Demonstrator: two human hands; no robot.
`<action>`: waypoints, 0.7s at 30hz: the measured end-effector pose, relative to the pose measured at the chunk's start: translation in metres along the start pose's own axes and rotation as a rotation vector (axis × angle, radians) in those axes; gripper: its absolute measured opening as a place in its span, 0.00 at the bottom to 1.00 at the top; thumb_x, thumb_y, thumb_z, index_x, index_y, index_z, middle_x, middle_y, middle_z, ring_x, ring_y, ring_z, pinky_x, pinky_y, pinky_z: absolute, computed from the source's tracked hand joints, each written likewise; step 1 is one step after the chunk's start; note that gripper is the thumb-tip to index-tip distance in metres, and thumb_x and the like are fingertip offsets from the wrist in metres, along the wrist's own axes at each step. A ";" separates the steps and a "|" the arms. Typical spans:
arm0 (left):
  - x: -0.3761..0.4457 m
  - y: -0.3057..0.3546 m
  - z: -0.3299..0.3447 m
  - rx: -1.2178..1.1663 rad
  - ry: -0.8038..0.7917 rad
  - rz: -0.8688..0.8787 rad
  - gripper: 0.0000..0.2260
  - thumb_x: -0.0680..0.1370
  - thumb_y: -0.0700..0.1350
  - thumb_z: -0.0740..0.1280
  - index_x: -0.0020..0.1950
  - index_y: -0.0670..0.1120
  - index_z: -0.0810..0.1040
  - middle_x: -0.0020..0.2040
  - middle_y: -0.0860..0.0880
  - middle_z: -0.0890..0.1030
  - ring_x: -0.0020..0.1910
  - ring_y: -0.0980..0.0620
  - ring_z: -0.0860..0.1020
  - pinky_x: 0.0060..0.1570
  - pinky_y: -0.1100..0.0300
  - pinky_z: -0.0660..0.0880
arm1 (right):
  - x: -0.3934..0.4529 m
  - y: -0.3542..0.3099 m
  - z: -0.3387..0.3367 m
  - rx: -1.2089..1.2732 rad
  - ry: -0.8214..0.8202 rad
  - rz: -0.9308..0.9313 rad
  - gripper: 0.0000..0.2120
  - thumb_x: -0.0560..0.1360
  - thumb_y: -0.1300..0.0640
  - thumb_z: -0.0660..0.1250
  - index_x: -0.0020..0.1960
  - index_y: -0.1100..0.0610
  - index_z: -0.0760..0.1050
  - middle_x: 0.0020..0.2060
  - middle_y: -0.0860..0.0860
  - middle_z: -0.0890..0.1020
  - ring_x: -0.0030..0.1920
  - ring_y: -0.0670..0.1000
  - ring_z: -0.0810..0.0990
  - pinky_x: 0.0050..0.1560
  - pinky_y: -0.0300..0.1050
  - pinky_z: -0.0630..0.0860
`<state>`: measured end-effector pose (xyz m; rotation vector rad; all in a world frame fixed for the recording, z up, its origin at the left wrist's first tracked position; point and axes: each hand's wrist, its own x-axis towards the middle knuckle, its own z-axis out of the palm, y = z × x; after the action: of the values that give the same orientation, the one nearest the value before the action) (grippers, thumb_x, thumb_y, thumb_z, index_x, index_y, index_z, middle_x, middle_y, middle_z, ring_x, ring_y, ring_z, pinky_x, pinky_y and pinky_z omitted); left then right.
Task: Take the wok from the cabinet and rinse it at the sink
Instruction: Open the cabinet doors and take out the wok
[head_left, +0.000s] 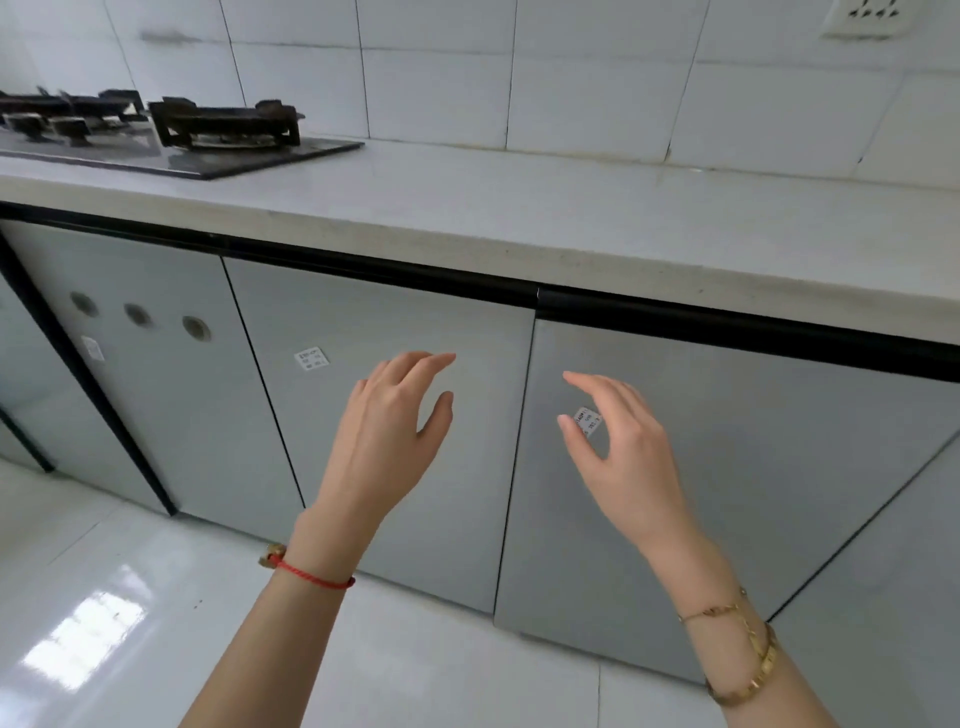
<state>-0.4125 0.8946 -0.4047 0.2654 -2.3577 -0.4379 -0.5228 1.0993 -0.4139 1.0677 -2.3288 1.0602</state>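
Reaching left hand, right hand, both empty, fingers relaxed, cabinet stickers illegible

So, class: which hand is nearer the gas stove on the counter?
Left. The left hand reaches up below and right of the gas stove; the right hand is further right.

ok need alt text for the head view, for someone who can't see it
Two bare hands, the left hand and the right hand, reach open and empty toward closed glossy grey cabinet doors under a pale stone countertop. A black gas hob sits on it at upper left, against white wall tiles.
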 end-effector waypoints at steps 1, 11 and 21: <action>0.008 0.001 0.004 -0.009 0.026 0.009 0.16 0.80 0.44 0.64 0.68 0.46 0.75 0.60 0.49 0.79 0.58 0.49 0.78 0.56 0.49 0.75 | 0.005 -0.001 0.002 -0.001 0.030 -0.021 0.18 0.79 0.58 0.67 0.68 0.55 0.74 0.61 0.49 0.78 0.64 0.48 0.74 0.65 0.37 0.67; 0.074 0.018 0.040 -0.543 0.164 -0.325 0.14 0.79 0.46 0.66 0.64 0.46 0.78 0.54 0.53 0.82 0.47 0.58 0.79 0.44 0.74 0.69 | 0.032 -0.005 0.002 -0.068 0.124 -0.073 0.19 0.79 0.57 0.66 0.70 0.58 0.72 0.64 0.51 0.77 0.67 0.50 0.72 0.69 0.40 0.66; 0.085 0.019 0.038 -1.098 0.048 -0.505 0.13 0.80 0.40 0.64 0.64 0.46 0.78 0.46 0.55 0.77 0.46 0.57 0.76 0.53 0.62 0.74 | 0.025 -0.001 0.015 -0.068 0.094 -0.063 0.20 0.79 0.57 0.66 0.70 0.58 0.72 0.64 0.51 0.77 0.67 0.48 0.71 0.66 0.46 0.72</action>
<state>-0.5012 0.8944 -0.3713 0.3173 -1.6532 -1.8161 -0.5389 1.0754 -0.4083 1.0362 -2.2265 0.9791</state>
